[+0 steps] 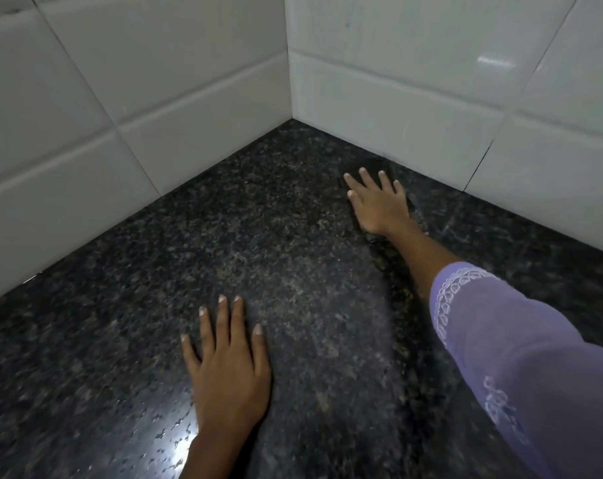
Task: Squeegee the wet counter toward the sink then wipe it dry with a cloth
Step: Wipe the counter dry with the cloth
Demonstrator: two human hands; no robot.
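Note:
The dark speckled granite counter [293, 271] fills the lower view and runs into a tiled corner. My right hand [376, 202] reaches far toward the right wall, its fingers spread flat, and presses on a dark cloth [414, 210] that shows only as a dark edge around the hand. My left hand [229, 368] lies flat on the counter near me with straight fingers and holds nothing. A dull streaked band crosses the counter between the two hands. No squeegee or sink is in view.
White tiled walls [154, 98] meet in a corner at the back and bound the counter on the left and right. Near my left wrist a bright glare [175, 440] shows beads of water. My purple sleeve [521, 357] covers the lower right.

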